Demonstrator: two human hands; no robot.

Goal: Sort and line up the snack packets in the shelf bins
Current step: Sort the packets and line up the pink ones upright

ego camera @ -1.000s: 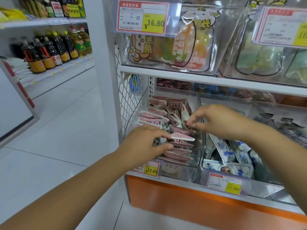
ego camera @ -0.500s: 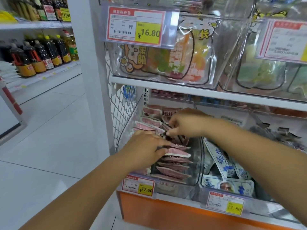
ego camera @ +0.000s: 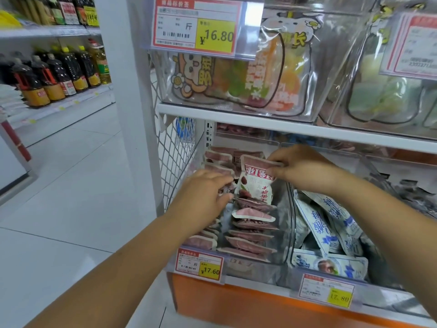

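Note:
A clear shelf bin [ego camera: 283,223] holds several pink and white snack packets stacked in rows. My right hand [ego camera: 300,169] pinches the top edge of one pink packet [ego camera: 256,183] and holds it upright, its printed front facing me, above the stack. My left hand [ego camera: 203,195] rests on the packets at the bin's left side, fingers curled over a packet's edge. A neat row of flat pink packets [ego camera: 250,230] lies below the lifted one. The bin to the right holds blue and white packets [ego camera: 331,223], leaning loosely.
A wire mesh side panel [ego camera: 175,162] bounds the bin on the left. The shelf above [ego camera: 260,121] carries clear bins of bagged sweets [ego camera: 236,84]. Price tags [ego camera: 199,265] hang on the front rail. Bottles [ego camera: 54,76] line a shelf across the aisle.
My right hand has lifted one pink packet out of the pile and stood it upright. The left hand has stayed on the left packets. The view has moved closer to the bin.

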